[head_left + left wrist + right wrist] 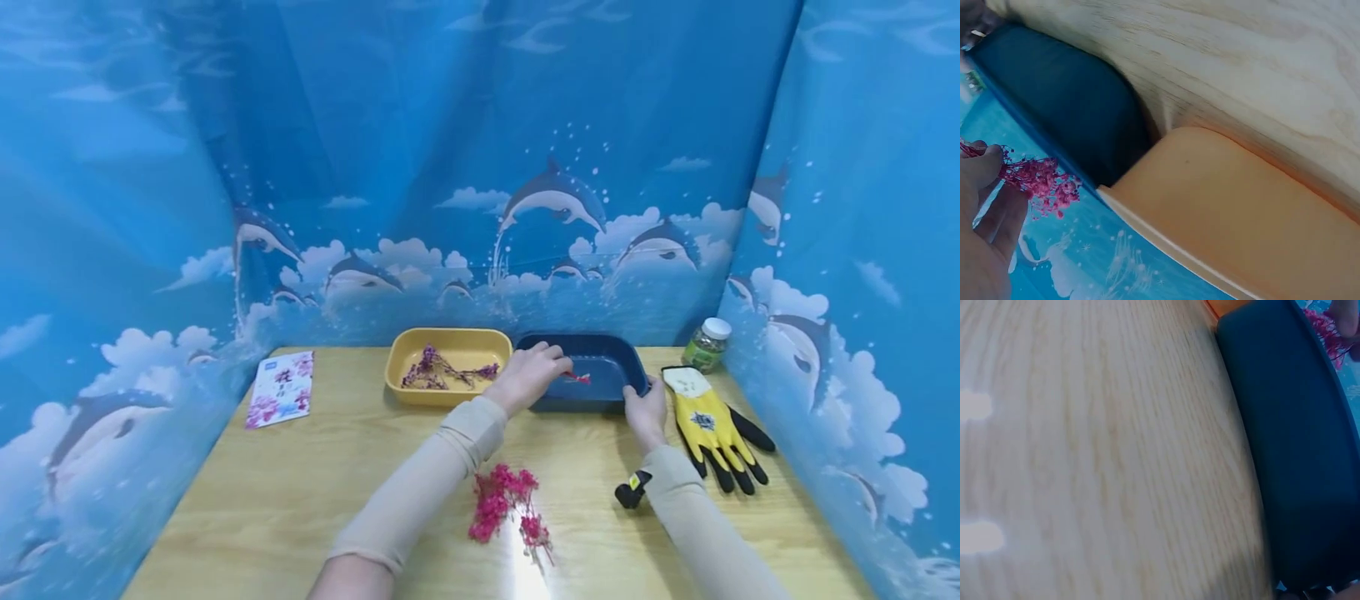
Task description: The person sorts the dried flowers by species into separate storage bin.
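Note:
My left hand (529,379) reaches over the dark blue tray (600,407) and pinches a sprig of pink dried flowers (1047,186) between thumb and fingers. In the left wrist view the small blossoms spread out past the fingertips, above the tray's rim. With my right hand (647,414) I hold the blue tray at its near right corner. Left of it and close alongside stands a yellow tray (427,398), with purple dried flowers (442,371) lying inside. More pink dried flowers (501,500) lie on the table in front of the trays.
A booklet with a floral cover (281,389) lies at the table's left. On the right are a yellow and black work glove (708,425) and a white-lidded jar (707,346). A blue dolphin-print curtain (450,167) hangs behind the wooden table (300,517).

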Motion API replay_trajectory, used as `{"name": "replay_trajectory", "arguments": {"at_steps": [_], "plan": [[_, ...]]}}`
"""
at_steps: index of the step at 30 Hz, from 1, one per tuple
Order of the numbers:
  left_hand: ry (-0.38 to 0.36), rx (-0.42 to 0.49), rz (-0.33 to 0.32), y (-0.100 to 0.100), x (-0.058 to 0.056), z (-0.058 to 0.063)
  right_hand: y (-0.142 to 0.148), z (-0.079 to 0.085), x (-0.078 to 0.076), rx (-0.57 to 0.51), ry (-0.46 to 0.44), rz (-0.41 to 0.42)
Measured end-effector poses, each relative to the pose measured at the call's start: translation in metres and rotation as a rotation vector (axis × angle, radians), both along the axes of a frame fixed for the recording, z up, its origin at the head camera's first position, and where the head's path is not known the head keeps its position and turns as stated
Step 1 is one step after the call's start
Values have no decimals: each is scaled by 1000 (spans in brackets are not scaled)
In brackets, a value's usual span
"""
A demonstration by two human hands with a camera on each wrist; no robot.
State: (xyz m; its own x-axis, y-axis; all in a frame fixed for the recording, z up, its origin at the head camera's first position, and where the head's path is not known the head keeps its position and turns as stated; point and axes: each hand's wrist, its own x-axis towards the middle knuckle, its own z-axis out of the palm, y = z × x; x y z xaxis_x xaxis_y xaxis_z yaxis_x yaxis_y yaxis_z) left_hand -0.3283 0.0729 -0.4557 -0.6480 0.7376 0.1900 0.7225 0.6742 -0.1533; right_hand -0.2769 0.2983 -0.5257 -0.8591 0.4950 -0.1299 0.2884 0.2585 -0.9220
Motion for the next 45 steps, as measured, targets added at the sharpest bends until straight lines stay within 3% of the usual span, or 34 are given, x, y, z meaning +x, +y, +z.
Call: {"name": "replay_trajectory", "arguments": {"at_steps": [8, 13, 17, 22, 27, 30, 34, 38, 41, 45], "plan": [[63, -201, -11, -12, -8, -19, -15, -14, 8, -5, -2, 28], [122, -307, -36, -19, -5, -32, -21, -24, 18, -16, -30, 48], [82, -342, -31, -24, 0, -44, -23, -29, 25, -34, -54, 56], [18, -251, 16, -30, 5, -46, -23, -31, 28, -43, -59, 59], [-77, 2, 76, -40, 9, -38, -18, -30, 26, -31, -56, 62], [-104, 139, 78, -47, 12, -32, -14, -26, 25, -18, -44, 59], [-92, 237, 20, -53, 17, -22, -8, -18, 19, 11, -25, 50], [-246, 305, -57, -58, 30, -14, -2, -9, 10, 26, -7, 55], [-372, 301, -119, -61, 47, -12, 1, -3, 5, 25, 0, 67], [-402, 232, -191, -64, 70, -15, 4, 1, 1, 13, -6, 66]]}}
